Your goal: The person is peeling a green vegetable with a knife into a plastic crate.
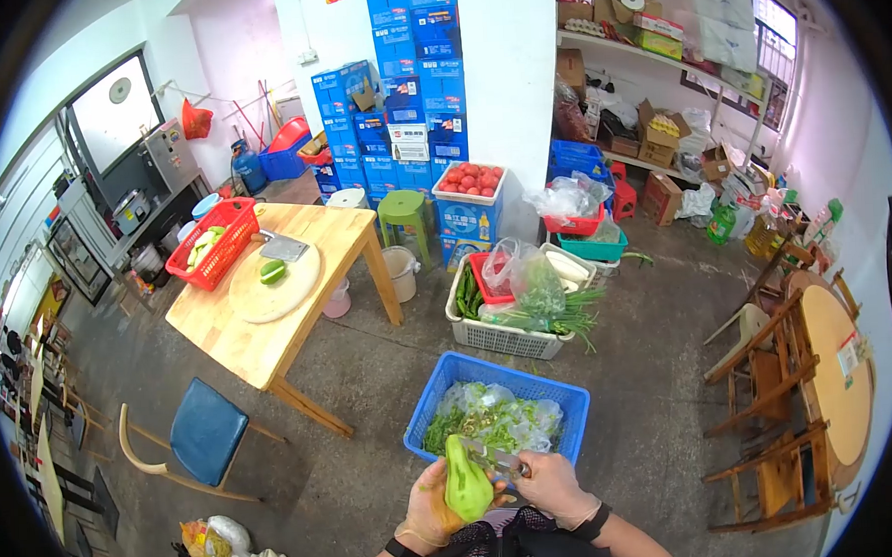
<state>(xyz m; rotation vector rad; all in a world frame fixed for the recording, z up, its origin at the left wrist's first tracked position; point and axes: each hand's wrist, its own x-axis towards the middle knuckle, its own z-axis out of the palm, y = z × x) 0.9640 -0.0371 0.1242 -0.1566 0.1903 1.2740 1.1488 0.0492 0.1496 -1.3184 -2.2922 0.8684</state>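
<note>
My left hand [429, 504] is closed around a pale green bottle gourd [467, 489], its narrow end pointing up and away from me. Darker and lighter green strips show along its skin. My right hand [555, 488] grips the handle of a peeling knife [496, 459], whose metal blade lies against the gourd's upper right side. Just beyond both hands, a blue plastic basket [416, 426] on the floor holds clear plastic bags and green peelings or leaves [472, 417].
On the wooden table [335, 234] are a round cutting board [288, 303], a cleaver [283, 248], a cut green gourd piece [273, 272] and a red basket [228, 250]. A grey vegetable crate [508, 340] stands beyond the blue basket. A blue chair [207, 428] is at left.
</note>
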